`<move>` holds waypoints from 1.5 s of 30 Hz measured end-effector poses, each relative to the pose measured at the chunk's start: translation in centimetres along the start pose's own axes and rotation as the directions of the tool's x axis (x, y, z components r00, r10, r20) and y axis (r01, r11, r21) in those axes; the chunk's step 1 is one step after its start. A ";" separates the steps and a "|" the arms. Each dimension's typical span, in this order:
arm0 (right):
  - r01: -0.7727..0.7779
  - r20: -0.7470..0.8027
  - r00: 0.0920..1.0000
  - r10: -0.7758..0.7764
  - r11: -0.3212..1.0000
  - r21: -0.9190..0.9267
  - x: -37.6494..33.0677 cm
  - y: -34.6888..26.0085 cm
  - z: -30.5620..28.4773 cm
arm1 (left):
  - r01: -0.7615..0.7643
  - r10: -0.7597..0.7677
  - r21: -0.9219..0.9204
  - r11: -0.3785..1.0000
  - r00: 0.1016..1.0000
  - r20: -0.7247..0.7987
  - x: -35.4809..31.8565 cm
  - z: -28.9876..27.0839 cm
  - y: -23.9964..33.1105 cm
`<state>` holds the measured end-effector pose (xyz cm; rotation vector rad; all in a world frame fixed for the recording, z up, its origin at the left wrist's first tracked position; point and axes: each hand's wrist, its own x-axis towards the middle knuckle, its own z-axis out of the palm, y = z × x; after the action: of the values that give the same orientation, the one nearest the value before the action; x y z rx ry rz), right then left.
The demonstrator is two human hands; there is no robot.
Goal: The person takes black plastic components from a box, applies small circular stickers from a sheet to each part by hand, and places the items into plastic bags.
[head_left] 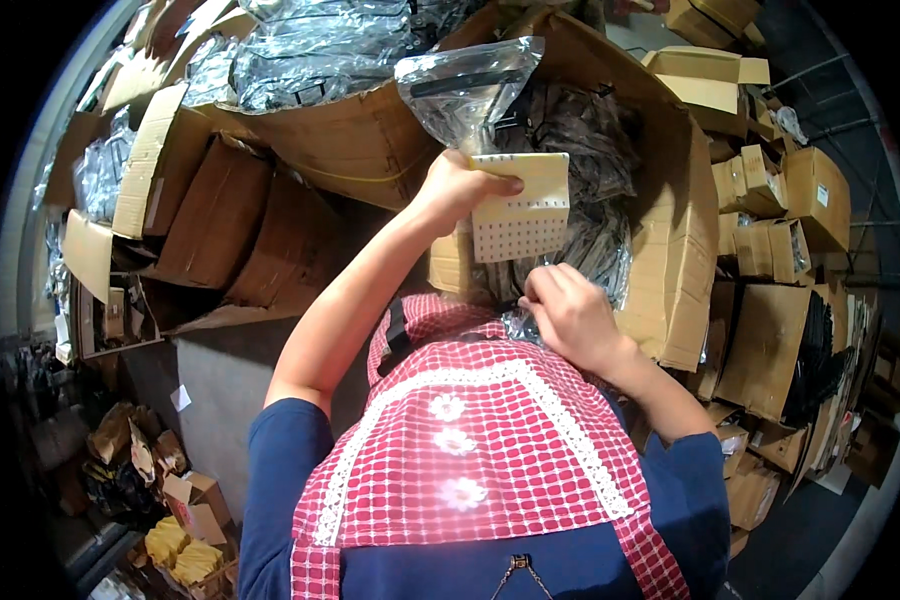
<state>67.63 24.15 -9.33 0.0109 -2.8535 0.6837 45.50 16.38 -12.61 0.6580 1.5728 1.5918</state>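
My left hand (448,192) is closed on a sheet of small labels (520,230), partly yellow backing and partly white with rows of tiny marks. The thumb presses on the sheet's face. A clear plastic bag (470,90) with a dark strip inside rises just beyond that hand; whether the same fingers grip it is hidden. My right hand (575,318) is close to my apron, its fingers curled and pinched together. What they hold, if anything, does not show. Crumpled clear plastic (522,326) lies beside these fingertips.
A large open carton (675,240) in front holds many dark items in clear bags (590,140). More bagged goods (320,50) are heaped beyond it. Brown boxes (210,215) stand at left, and stacked cartons (815,200) line the right. Yellow bundles (185,555) sit at lower left.
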 end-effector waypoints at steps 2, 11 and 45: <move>-0.262 0.067 0.965 0.255 0.954 0.143 0.4 1.2 -0.5 | 0.113 -0.114 -0.054 0.992 0.993 -0.027 -0.2 -0.2 0.0; -0.421 -0.110 0.795 0.597 0.672 0.609 1.3 4.7 -3.8 | -0.065 0.005 -0.223 0.973 0.965 -0.262 -5.2 -4.3 4.7; -0.723 0.523 0.420 0.742 -0.075 0.686 -16.4 35.8 16.4 | -0.252 0.707 0.662 0.705 0.318 -0.632 -20.8 -61.6 13.3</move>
<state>78.49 48.11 -42.96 -1.5196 -1.7615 2.2498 4.67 -34.94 -2.18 0.6484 2.8032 2.2536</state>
